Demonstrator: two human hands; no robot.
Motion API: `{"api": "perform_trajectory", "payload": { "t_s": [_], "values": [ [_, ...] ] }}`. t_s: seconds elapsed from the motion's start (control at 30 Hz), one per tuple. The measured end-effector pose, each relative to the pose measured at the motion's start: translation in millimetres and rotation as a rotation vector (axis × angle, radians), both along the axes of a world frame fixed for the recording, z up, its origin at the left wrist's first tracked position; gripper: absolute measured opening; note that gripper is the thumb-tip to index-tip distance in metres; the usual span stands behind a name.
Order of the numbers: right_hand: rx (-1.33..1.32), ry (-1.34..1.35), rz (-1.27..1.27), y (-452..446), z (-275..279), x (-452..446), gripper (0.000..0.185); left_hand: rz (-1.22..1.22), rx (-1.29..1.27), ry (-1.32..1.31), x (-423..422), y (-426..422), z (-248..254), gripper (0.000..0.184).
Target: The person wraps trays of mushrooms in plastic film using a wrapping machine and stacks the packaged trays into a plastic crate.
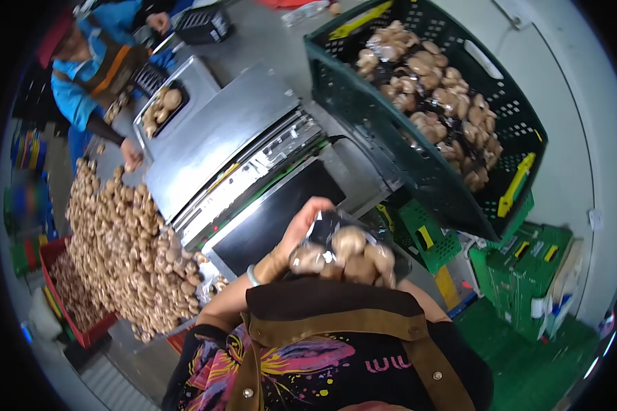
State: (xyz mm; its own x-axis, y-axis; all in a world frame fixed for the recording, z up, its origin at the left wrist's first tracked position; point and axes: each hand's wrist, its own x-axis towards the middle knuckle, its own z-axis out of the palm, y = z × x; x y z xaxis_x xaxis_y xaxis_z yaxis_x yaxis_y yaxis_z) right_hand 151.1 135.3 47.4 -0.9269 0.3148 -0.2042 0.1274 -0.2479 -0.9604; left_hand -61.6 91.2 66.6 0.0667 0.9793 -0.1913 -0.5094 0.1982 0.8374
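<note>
Close to my apron, a black tray of brown mushrooms under clear film [349, 255] is held up in front of my chest. My left hand [300, 229] is closed on the tray's left edge, with a pale band at the wrist. Behind the pack and the apron, my right hand is hidden; only part of the right forearm [424, 299] shows. Just beyond the pack lies the dark plate of a wrapping machine [277, 219], with its steel top [219, 137] farther off.
A dark green crate [411, 147] at the upper right holds wrapped mushroom packs. Loose mushrooms [130, 253] are heaped at the left, beside a red crate [92, 333]. A co-worker [110, 61] reaches toward the heap near another tray of mushrooms [163, 109]. Green crates [521, 274] stand at the right.
</note>
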Motion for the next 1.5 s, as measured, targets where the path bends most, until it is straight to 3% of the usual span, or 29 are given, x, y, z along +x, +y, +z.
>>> {"api": "perform_trajectory", "payload": {
  "t_s": [0.03,0.07,0.1,0.17,0.2,0.23,0.3,0.33,0.43,0.53,0.6,0.63,0.7,0.73,0.77,0.8,0.83,0.87,0.9,0.93,0.97,1.13,1.23,1.3,1.37,1.47,1.5],
  "values": [
    [0.019,0.034,0.07,-2,22,-3,0.036,-0.071,-0.041,-0.064,1,-5,8,0.041],
    [0.05,0.058,0.113,0,41,-5,0.036,-0.137,0.172,-0.287,5,-9,4,0.034],
    [0.09,0.07,0.14,5,52,-8,0.035,-0.238,0.35,-0.243,12,-7,20,0.036],
    [0.33,-0.06,0.188,21,46,-6,0.035,-0.252,0.227,-0.329,33,-6,67,0.039],
    [0.492,-0.229,0.26,39,45,-2,0.035,-0.284,0.046,-0.48,41,-8,76,0.04],
    [0.439,-0.524,0.45,71,74,2,0.033,-0.32,-0.015,-0.465,46,-10,76,0.038],
    [0.33,-0.433,-0.151,92,111,28,0.033,-0.385,-0.075,-0.338,49,-11,71,0.036],
    [0.197,-0.296,-0.132,97,135,43,0.041,-0.409,-0.107,-0.281,48,-10,68,0.035],
    [0.67,-0.051,0.045,70,180,23,0.059,-0.456,-0.148,-0.022,44,10,60,0.031],
    [0.376,-0.22,-0.076,96,177,41,0.073,-0.452,-0.069,0.356,46,59,64,0.028],
    [0.511,-0.212,-0.509,119,171,78,0.08,-0.4,0.105,0.628,53,115,81,0.026],
    [0.719,-0.24,-0.73,135,168,106,0.079,-0.369,0.239,0.724,60,149,91,0.025],
    [0.346,-0.028,-1.25,172,181,135,0.073,-0.286,0.634,0.789,87,221,106,0.026],
    [0.335,-0.147,-1.364,194,184,157,0.071,-0.356,0.751,0.977,100,254,105,0.026],
    [0.563,-0.266,-1.453,222,170,182,0.069,-0.324,0.972,1.099,120,286,91,0.031],
    [0.723,-0.518,-1.453,239,174,192,0.069,-0.309,1.113,1.233,143,313,77,0.027],
    [0.88,-0.771,-1.435,255,178,198,0.07,-0.42,1.151,1.492,166,337,73,0.04],
    [0.968,-0.852,-1.429,270,170,207,0.07,-0.326,1.316,1.628,190,359,47,0.042],
    [1.056,-0.934,-1.42,286,151,217,0.07,-0.42,1.318,1.682,212,376,27,0.043],
    [1.144,-1.016,-1.409,300,135,227,0.07,-0.499,1.37,1.696,230,387,16,0.044],
    [1.048,-1.064,-1.382,312,124,236,0.071,-0.579,1.421,1.71,242,399,7,0.046],
    [0.906,-1.151,-1.34,345,100,244,0.066,-0.77,1.336,1.721,245,421,-33,0.059],
    [0.831,-1.262,-1.312,363,52,268,0.066,-0.871,1.28,1.76,242,417,-28,0.06],
    [0.854,-1.505,-1.089,358,30,267,0.053,-0.871,1.272,1.776,242,417,-23,0.06],
    [0.943,-1.611,-0.986,359,18,259,0.054,-0.82,1.295,1.753,239,416,-29,0.06],
    [1.232,-1.5,-1.132,343,19,219,0.046,-0.835,1.265,1.716,238,414,-30,0.06],
    [1.132,-1.507,-1.138,345,3,219,0.051,-0.834,1.256,1.715,237,414,-28,0.06]
  ]
}}
